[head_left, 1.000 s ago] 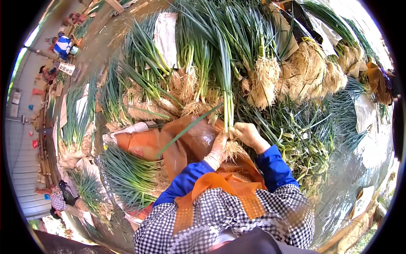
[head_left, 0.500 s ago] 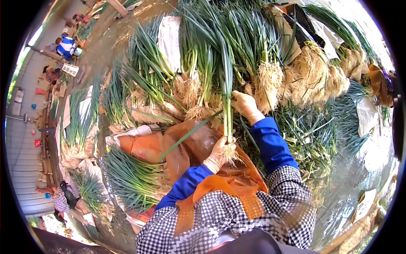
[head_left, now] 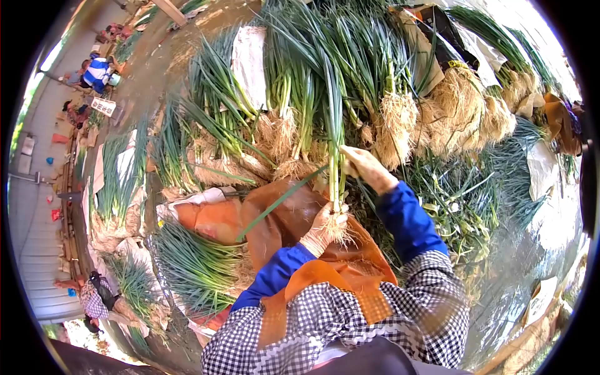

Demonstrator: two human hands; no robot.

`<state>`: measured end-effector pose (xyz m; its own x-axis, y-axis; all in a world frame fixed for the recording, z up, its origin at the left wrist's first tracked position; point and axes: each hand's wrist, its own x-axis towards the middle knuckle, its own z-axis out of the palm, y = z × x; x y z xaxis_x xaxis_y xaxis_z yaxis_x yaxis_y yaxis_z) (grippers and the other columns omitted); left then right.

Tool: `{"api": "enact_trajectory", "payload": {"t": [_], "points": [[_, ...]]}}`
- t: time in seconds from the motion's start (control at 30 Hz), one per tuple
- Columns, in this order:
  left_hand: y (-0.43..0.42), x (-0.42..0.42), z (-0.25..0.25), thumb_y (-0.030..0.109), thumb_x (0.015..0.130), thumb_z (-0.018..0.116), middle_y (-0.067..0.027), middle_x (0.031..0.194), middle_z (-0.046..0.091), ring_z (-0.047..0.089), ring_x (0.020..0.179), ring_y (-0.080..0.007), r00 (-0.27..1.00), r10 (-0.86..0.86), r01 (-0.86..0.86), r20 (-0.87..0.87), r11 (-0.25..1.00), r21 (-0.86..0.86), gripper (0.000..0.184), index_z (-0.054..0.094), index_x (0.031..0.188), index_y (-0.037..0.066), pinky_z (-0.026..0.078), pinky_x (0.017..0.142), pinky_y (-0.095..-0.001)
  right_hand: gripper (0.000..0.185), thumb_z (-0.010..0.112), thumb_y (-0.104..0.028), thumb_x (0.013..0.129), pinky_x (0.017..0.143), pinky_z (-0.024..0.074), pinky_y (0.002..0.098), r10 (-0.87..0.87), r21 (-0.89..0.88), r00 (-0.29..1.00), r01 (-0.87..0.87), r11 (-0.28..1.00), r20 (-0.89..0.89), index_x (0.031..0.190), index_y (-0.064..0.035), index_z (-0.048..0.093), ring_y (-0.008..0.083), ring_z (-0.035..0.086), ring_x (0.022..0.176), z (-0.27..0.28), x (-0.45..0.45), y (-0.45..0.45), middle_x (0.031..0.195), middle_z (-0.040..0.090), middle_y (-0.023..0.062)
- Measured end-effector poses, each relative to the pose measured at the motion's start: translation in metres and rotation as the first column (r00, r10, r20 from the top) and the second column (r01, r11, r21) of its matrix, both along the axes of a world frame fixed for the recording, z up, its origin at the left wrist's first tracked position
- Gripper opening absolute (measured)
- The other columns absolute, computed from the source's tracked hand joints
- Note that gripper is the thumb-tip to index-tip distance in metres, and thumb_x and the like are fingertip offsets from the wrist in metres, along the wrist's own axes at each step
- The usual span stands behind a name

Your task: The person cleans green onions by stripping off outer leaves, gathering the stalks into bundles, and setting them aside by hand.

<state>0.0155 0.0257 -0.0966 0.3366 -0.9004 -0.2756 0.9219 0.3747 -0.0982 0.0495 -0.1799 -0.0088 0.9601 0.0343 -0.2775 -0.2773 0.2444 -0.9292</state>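
A few green onion stalks (head_left: pixel 335 178) stand upright over my lap, with pale stems and stringy roots at the bottom. My left hand (head_left: pixel 322 231) is wrapped round their base, just above the roots. Higher up, my right hand (head_left: pixel 369 167) touches the stems from the right, fingers pressed together; what it pinches is too small to tell. An orange-brown apron (head_left: pixel 281 212) covers my lap, and one loose green leaf (head_left: pixel 275 209) lies across it.
Large onion bunches (head_left: pixel 394 125) with thick roots lie ahead. Loose leaves (head_left: pixel 462 206) are heaped at the right. Another onion bundle (head_left: pixel 194 265) lies at the left. Several people sit far left, one in a checked top (head_left: pixel 94 300).
My right hand has risen from the root end to the stems, then dropped slightly. My left hand keeps hold of the base, a little lower than at first.
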Motion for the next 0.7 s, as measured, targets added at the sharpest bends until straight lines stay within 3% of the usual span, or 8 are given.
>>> {"api": "enact_trajectory", "payload": {"t": [0.17, 0.23, 0.37, 0.43, 0.5, 0.57, 0.63, 0.7], "points": [[-0.002, 0.0, 0.018, 0.021, 0.091, 0.046, -0.0068, 0.075, 0.05, 0.046, 0.048, -0.0142, 0.984, 0.175, -0.171, -0.033, 0.981, 0.093, 0.019, 0.053, 0.1, 0.006, 0.038, 0.037, -0.0248, 0.026, 0.048, -0.03, 0.094, 0.051, 0.0385, 0.0179, -0.401, 0.533, 0.915, 0.361, 0.765, -0.043, 0.091, -0.0076, 0.06, 0.0052, 0.047, 0.056, -0.042, 0.03, 0.052, 0.07, 0.056, -0.0034], [-0.001, 0.0, 0.003, 0.024, 0.092, 0.045, -0.0072, 0.074, 0.05, 0.045, 0.048, -0.0149, 0.985, 0.149, -0.133, -0.087, 0.977, 0.169, 0.021, 0.053, 0.099, 0.006, 0.037, 0.036, -0.0262, 0.026, 0.048, -0.03, 0.094, 0.048, 0.037, 0.0167, -0.473, 0.487, 0.856, 0.511, 0.709, -0.21, 0.092, -0.0071, 0.059, 0.0041, 0.048, 0.056, -0.028, 0.009, 0.065, 0.072, 0.057, -0.0024], [-0.006, 0.001, 0.01, 0.025, 0.094, 0.041, -0.0059, 0.071, 0.049, 0.046, 0.051, -0.0136, 0.977, 0.212, -0.197, -0.033, 0.947, 0.254, 0.025, 0.053, 0.103, 0.005, 0.04, 0.042, -0.0249, 0.024, 0.049, -0.026, 0.093, 0.044, 0.0334, 0.0201, -0.053, -0.068, 0.98, 0.067, 0.995, 0.19, 0.08, -0.0064, 0.054, 0.0062, 0.037, 0.047, -0.015, -0.073, 0.051, 0.057, 0.043, -0.0051], [-0.005, 0.006, 0.012, 0.024, 0.095, 0.04, -0.0045, 0.07, 0.048, 0.046, 0.052, -0.0125, 0.985, 0.159, -0.161, -0.071, 0.987, -0.018, 0.028, 0.051, 0.113, 0.006, 0.041, 0.044, -0.0243, 0.031, 0.055, -0.035, 0.089, 0.05, 0.035, 0.0215, 0.331, 0.096, 0.942, -0.325, 0.941, -0.056, 0.076, -0.008, 0.062, 0.0051, 0.045, 0.05, 0.003, -0.123, 0.002, 0.06, 0.054, -0.0035], [-0.004, 0.006, 0.011, 0.024, 0.096, 0.039, -0.0041, 0.07, 0.047, 0.046, 0.052, -0.0123, 0.987, 0.152, -0.148, -0.047, 0.985, 0.085, 0.032, 0.048, 0.121, 0.007, 0.041, 0.044, -0.0244, 0.034, 0.057, -0.038, 0.088, 0.055, 0.0435, 0.0264, 0.376, -0.148, 0.82, -0.476, 0.867, -0.432, 0.077, -0.0078, 0.067, 0.0115, 0.056, 0.056, -0.018, -0.147, -0.034, 0.068, 0.062, 0.0044], [-0.005, 0.003, 0.004, 0.02, 0.094, 0.042, -0.0048, 0.076, 0.049, 0.047, 0.053, -0.0136, 0.993, 0.118, -0.118, -0.007, 0.992, -0.053, 0.034, 0.046, 0.124, 0.005, 0.042, 0.044, -0.0251, 0.032, 0.057, -0.039, 0.087, 0.062, 0.0455, 0.0291, 0.22, -0.459, 0.897, -0.391, 0.798, -0.382, 0.088, -0.008, 0.065, 0.0169, 0.059, 0.067, -0.046, -0.136, -0.035, 0.077, 0.064, 0.0074], [-0.012, 0.003, 0.023, 0.026, 0.096, 0.039, -0.0037, 0.07, 0.047, 0.045, 0.049, -0.0124, 0.991, 0.123, -0.112, -0.055, 0.98, 0.164, 0.029, 0.051, 0.117, 0.01, 0.04, 0.04, -0.0242, 0.041, 0.057, -0.042, 0.086, 0.077, 0.0494, 0.0345, 0.003, -0.904, 0.993, -0.106, 0.414, -0.116, 0.11, -0.0083, 0.061, 0.0277, 0.064, 0.088, -0.065, -0.108, -0.041, 0.096, 0.066, 0.0135], [-0.007, 0.001, 0.021, 0.027, 0.096, 0.038, -0.0032, 0.07, 0.047, 0.044, 0.048, -0.0127, 0.999, 0.039, -0.042, 0.026, 0.995, 0.094, 0.023, 0.052, 0.105, 0.011, 0.039, 0.038, -0.0244, 0.048, 0.056, -0.043, 0.087, 0.079, 0.049, 0.0347, -0.052, -0.786, 0.981, 0.183, 0.591, 0.189, 0.119, -0.0071, 0.055, 0.0288, 0.063, 0.088, 0.005, -0.056, -0.006, 0.099, 0.065, 0.016]]}}
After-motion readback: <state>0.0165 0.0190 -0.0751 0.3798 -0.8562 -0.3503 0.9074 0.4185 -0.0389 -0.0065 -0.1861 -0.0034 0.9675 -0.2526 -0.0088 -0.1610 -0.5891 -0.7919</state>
